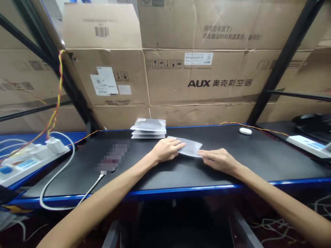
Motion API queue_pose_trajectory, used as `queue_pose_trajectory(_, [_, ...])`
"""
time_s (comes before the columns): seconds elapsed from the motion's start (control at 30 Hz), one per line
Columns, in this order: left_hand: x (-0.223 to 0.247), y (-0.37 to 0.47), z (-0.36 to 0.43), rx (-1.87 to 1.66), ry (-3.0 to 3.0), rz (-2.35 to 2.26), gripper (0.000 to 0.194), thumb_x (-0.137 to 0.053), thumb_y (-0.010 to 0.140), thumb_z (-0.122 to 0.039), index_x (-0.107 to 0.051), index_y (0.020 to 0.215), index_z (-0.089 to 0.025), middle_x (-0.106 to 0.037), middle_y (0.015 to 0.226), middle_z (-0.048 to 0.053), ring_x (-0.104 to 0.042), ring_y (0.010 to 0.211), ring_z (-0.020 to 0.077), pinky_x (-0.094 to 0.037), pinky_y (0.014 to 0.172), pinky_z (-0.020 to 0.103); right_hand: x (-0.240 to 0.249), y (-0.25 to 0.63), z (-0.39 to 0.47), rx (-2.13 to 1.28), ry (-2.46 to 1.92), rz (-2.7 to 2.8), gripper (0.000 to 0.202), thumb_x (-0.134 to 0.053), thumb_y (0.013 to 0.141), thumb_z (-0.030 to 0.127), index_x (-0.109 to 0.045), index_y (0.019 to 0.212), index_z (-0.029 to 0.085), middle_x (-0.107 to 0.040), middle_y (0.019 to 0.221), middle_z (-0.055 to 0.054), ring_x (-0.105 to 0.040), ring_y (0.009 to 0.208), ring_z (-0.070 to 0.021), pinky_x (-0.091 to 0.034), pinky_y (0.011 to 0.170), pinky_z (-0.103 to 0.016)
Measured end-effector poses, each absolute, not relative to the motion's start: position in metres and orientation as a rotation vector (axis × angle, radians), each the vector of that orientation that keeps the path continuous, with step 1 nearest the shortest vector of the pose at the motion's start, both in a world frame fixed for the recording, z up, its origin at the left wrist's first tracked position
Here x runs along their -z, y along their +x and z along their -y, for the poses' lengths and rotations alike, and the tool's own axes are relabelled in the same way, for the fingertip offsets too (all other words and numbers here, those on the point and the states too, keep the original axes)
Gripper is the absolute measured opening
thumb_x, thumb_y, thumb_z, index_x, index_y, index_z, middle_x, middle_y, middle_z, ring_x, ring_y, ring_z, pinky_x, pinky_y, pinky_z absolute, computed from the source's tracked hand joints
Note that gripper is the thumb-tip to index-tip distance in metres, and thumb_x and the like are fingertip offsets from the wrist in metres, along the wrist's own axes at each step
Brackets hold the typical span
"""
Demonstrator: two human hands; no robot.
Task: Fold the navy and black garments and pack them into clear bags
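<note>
Between my two hands is a flat, whitish translucent packet (190, 147), tilted slightly above the dark mat. My left hand (167, 149) grips its left edge, thumb hidden and fingers laid over the top. At the packet's right corner, my right hand (219, 159) pinches it between thumb and fingers. A stack of several similar packets (149, 128) lies behind my left hand, near the back edge of the table. What is inside the packets I cannot make out.
A blurred phone-like object (113, 158) with a white cable (55, 172) lies on the left. Power strips stand at the left (28, 162) and right (309, 144). A small white case (245, 131) sits at the back right. Cardboard (196, 93) walls the back between dark posts.
</note>
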State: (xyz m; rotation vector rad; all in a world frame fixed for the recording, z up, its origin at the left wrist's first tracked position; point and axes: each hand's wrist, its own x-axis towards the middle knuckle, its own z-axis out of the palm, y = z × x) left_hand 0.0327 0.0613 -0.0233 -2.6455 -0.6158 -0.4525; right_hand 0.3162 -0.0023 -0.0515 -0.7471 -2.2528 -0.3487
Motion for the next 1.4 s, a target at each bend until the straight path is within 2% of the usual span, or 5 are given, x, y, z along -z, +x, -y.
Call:
queue_pose_trajectory(0.13, [-0.001,0.018,-0.051,0.576,-2.519,0.629,0.038,-0.054,0.09,-0.025,-0.062,0.127,-0.022,-0.07,0.119,0.008,-0.068,0.101,0.0241,-0.052,0.089,0.037,0.049,0.317,0.005,0.305,-0.864,2.228,0.03,-0.058,0.09,0.022,-0.071,0.117,0.028,-0.077,0.106,-0.001,-0.075,0.089,-0.0207,-0.062,0.082,-0.029])
queue_pose_trajectory(0.37, [-0.042,-0.033,-0.092,0.847,-2.286,1.06,0.045,-0.051,0.088,-0.018,-0.062,0.131,-0.027,-0.063,0.133,0.004,-0.058,0.123,0.0262,-0.043,0.106,0.041,0.05,0.309,-0.001,0.225,-0.911,2.387,0.029,-0.056,0.092,0.024,-0.071,0.117,0.024,-0.072,0.118,-0.005,-0.07,0.106,-0.0217,-0.057,0.094,-0.033])
queue_pose_trajectory(0.87, [-0.016,-0.069,-0.133,0.591,-2.315,1.521,0.045,-0.051,0.086,-0.032,-0.06,0.128,-0.022,-0.064,0.131,0.007,-0.058,0.12,0.0293,-0.049,0.1,0.04,0.043,0.291,-0.021,0.179,-0.999,2.496,0.028,-0.057,0.092,0.028,-0.072,0.115,0.025,-0.072,0.12,-0.006,-0.067,0.112,-0.0233,-0.053,0.1,-0.038])
queue_pose_trajectory(1.2, [-0.023,-0.064,-0.118,0.676,-2.365,1.328,0.053,-0.054,0.083,-0.03,-0.056,0.134,-0.018,-0.052,0.144,0.013,-0.045,0.136,0.0351,-0.03,0.114,0.057,0.04,0.274,-0.042,0.023,-1.058,2.586,0.039,-0.051,0.097,0.04,-0.066,0.128,0.02,-0.062,0.135,-0.013,-0.057,0.127,-0.0273,-0.046,0.108,-0.042])
queue_pose_trajectory(1.4, [-0.002,-0.027,-0.078,0.738,-2.716,0.903,0.028,-0.05,0.09,-0.029,-0.072,0.105,-0.021,-0.073,0.112,0.006,-0.065,0.11,0.023,-0.049,0.101,0.038,0.031,0.261,-0.057,-0.214,-1.185,2.656,0.058,-0.044,0.097,0.057,-0.053,0.142,0.021,-0.046,0.151,-0.011,-0.036,0.143,-0.0284,-0.03,0.118,-0.045])
